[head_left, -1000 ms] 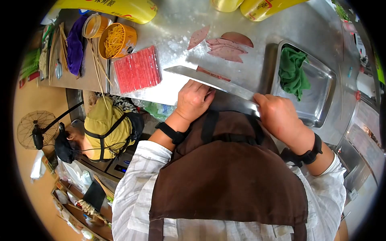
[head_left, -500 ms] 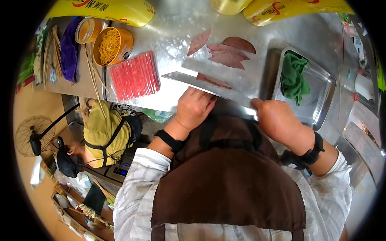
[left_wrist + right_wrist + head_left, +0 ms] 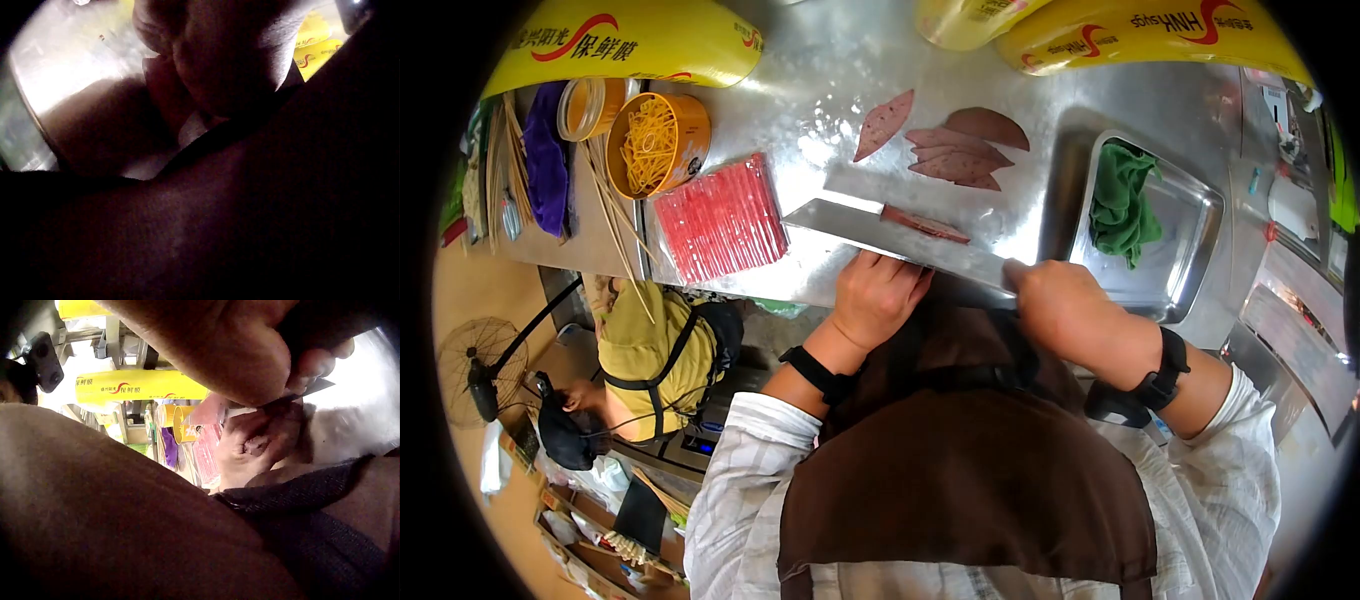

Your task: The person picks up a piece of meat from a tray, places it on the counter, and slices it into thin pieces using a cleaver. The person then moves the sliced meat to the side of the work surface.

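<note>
In the head view my right hand (image 3: pixel 1065 310) grips the handle end of a broad kitchen knife (image 3: pixel 845 222), its blade slanting up to the left. My left hand (image 3: pixel 877 297) lies against the near side of the blade with fingers curled. In the dim left wrist view, a reddish piece of ham (image 3: pixel 164 94) shows under that hand; the blade and fingers hide most of it. A reddish-pink slice (image 3: pixel 925 223) stands along the blade's far side. Beyond it several thin ham slices (image 3: pixel 960 160) overlap on the steel table, and a single slice (image 3: pixel 884 125) lies to their left.
A clear pack of red sticks (image 3: pixel 720 220) lies left, near an orange tub (image 3: pixel 690 145) of yellow strips. The steel tray (image 3: pixel 1170 290) at right holds a green cloth (image 3: pixel 1125 205). Yellow film rolls (image 3: pixel 625 45) line the back. Another person (image 3: pixel 650 350) is at left.
The head view has shifted, so the table's contents sit lower and more to the left. Both hands and the knife keep much the same place relative to each other.
</note>
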A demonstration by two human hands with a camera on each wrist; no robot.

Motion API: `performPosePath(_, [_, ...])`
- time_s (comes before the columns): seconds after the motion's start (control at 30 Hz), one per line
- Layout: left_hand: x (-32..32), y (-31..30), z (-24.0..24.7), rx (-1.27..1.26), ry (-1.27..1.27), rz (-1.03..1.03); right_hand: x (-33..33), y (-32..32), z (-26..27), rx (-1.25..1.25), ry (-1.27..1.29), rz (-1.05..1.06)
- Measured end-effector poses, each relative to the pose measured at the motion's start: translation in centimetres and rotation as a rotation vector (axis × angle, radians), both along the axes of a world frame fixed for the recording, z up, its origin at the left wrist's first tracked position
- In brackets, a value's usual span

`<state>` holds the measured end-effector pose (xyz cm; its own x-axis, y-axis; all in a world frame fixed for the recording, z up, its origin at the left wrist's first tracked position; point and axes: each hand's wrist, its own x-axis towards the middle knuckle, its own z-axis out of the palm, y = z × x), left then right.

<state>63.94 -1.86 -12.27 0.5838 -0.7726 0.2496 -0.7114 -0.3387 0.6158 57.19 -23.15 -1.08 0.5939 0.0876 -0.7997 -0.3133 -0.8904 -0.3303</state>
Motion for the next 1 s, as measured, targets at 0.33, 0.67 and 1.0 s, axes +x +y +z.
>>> performPosePath(0.33, [-0.3, 0.2, -0.6, 0.035, -0.044, 0.006, 0.8, 1.1, -2.5, 0.002, -0.101, -0.026])
performPosePath(0.67, [-0.2, 0.0, 0.4, 0.012, 0.026, -0.001, 0.7, 1.9, -5.6, -0.03, -0.221, 0.017])
performPosePath(1.0, [-0.8, 0.8, 1.0, -0.019, 0.115, 0.02, -2.9, -0.2, -2.0, -0.041, -0.531, -0.12])
